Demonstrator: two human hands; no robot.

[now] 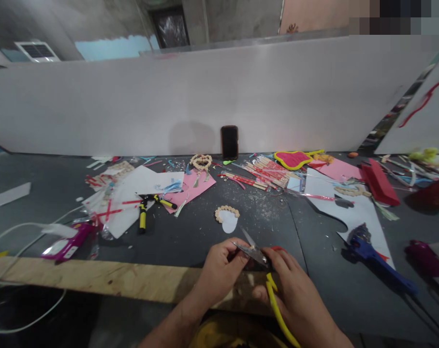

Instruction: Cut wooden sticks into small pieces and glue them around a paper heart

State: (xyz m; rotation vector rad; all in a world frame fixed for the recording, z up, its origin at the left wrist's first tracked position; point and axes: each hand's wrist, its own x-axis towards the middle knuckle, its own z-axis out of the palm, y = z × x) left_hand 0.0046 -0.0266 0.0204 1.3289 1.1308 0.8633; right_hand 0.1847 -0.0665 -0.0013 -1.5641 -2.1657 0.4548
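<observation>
My right hand (292, 285) is closed around a pair of scissors (257, 254) with a bit of red handle showing. Their blades are apart and point up and left, toward my left hand (222, 268). Its thumb and fingertips are pinched together beside the blades, on something too small to make out. Just beyond the blades, a white paper heart (229, 221) lies on the dark table, with beige beads along its upper edge. A yellow strip (277, 309) runs down along my right hand; whether the hand grips it is unclear.
Pliers (142, 217) and a purple glue gun (65, 246) lie left. A blue glue gun (379, 261) and white sheet (368, 224) lie right. A phone (229, 142) leans against the white partition (132, 106), behind wrapped sticks (266, 171). A wooden edge (132, 280) runs along the front.
</observation>
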